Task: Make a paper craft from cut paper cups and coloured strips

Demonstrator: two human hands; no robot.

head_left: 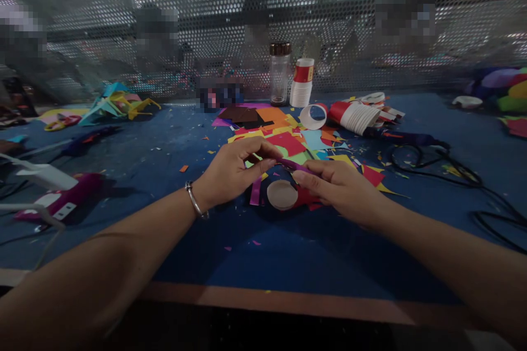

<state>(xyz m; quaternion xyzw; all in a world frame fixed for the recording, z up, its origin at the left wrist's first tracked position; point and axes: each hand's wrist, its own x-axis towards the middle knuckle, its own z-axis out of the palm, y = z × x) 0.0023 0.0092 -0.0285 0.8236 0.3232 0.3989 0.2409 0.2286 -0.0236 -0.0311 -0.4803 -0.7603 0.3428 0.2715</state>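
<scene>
Both of my hands pinch a narrow purple paper strip (293,164) above the middle of the table. My left hand (236,167) has its thumb and fingertips closed on the strip's left end. On the other end, my right hand (335,181) is closed with thumb on top; its lower fingers are partly hidden. Just below the strip lies a round greyish disc (282,194), perhaps a cup bottom. A second purple strip (256,191) rests left of the disc, and red paper (308,197) shows at its right.
Colored paper pieces (288,142) spread behind my hands. A glass bottle (279,77) and stacked paper cups (302,83) stand at the back, with more cups (358,116) lying right. A black cable (436,173) coils at right. A purple power strip (61,197) lies left.
</scene>
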